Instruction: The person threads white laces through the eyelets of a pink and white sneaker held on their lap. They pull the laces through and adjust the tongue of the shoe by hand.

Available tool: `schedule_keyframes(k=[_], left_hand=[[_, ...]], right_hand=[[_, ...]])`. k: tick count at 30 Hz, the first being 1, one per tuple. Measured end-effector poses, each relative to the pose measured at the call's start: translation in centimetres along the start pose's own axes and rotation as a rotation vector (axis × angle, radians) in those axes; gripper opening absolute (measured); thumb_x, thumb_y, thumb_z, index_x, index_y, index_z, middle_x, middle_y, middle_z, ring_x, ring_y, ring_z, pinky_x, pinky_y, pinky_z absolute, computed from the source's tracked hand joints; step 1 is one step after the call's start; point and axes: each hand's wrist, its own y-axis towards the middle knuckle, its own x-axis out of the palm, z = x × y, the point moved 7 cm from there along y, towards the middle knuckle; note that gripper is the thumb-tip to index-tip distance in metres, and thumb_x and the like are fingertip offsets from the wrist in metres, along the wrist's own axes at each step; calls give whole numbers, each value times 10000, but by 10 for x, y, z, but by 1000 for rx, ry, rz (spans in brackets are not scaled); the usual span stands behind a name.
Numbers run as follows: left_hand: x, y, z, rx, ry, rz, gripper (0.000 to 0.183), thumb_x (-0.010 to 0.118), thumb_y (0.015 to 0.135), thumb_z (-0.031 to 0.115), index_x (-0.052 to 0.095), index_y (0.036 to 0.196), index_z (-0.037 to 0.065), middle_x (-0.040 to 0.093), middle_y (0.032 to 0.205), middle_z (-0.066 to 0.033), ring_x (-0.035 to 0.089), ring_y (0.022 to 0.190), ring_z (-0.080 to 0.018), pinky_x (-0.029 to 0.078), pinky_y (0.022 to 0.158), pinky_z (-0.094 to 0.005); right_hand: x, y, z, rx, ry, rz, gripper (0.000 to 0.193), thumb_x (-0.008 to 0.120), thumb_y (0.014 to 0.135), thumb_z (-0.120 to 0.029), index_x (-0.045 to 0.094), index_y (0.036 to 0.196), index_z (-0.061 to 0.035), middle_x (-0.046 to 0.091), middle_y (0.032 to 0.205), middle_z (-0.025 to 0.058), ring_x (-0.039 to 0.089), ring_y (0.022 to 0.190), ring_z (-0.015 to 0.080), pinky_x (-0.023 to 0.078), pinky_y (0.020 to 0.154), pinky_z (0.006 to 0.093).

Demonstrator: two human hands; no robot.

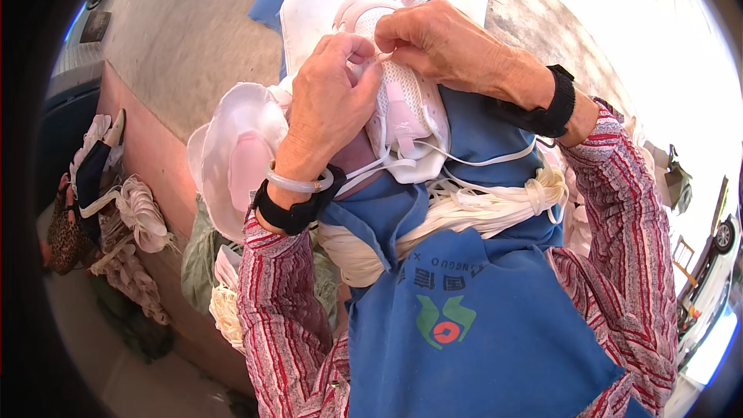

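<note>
A pink and white shoe upper (402, 112) lies in front of me, its tongue end toward my body. Over its eyelet area both hands meet, fingers pinched together. My left hand (334, 91) and my right hand (457, 48) grip a thin shoelace between their fingertips, mostly hidden by the fingers. Loose lengths of white shoelace (486, 162) trail from the tongue end of the shoe across my lap. A thick bundle of cream laces (480, 213) lies across my lap on the blue apron (472, 302).
A white board (309, 0) lies under the shoe's far end. At my left are a white and pink shoe piece (251, 159) and green cloth (203, 259). More shoe uppers and lace bundles (143, 213) hang beyond a pink ledge (147, 135). Vehicles (720, 263) stand far right.
</note>
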Motion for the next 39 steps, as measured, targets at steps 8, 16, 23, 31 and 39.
schedule_keyframes(k=[8, 16, 23, 31, 39], left_hand=[[1, -8, -9, -100, -61, 12, 166, 671, 809, 127, 639, 930, 19, 649, 947, -140, 662, 695, -246, 520, 678, -359], [-2, 2, -6, -85, -14, 14, 145, 668, 791, 128, 650, 882, 17, 655, 902, -151, 662, 749, -299, 520, 698, -390], [-4, 15, 18, 75, 189, -34, 111, 651, 793, 87, 609, 850, 0, 625, 858, -163, 634, 777, -349, 501, 692, -419], [12, 18, 1, 59, 109, -310, 157, 601, 830, 162, 616, 852, 7, 638, 912, -224, 632, 835, -415, 497, 736, -470], [6, 26, -7, -68, 27, -448, 174, 599, 889, 166, 588, 892, -8, 627, 792, -147, 628, 618, -224, 506, 555, -336]], right_hand=[[7, -9, -17, -73, -33, 79, 159, 604, 799, 31, 570, 952, 10, 614, 840, 187, 622, 805, 383, 493, 686, 431], [4, -6, -4, 67, -99, 105, 110, 574, 840, -13, 564, 947, 13, 605, 859, 221, 613, 807, 417, 491, 680, 433], [-11, 0, -12, 163, -78, 67, 95, 596, 844, -69, 599, 926, -21, 608, 871, 192, 613, 823, 387, 483, 696, 446], [1, -21, -3, 149, -72, 20, 84, 637, 827, -121, 654, 848, -42, 576, 849, 160, 593, 816, 348, 481, 722, 425], [1, -12, 5, 182, 50, 24, 138, 635, 813, -153, 686, 895, -55, 605, 876, 175, 620, 851, 359, 495, 775, 437]])
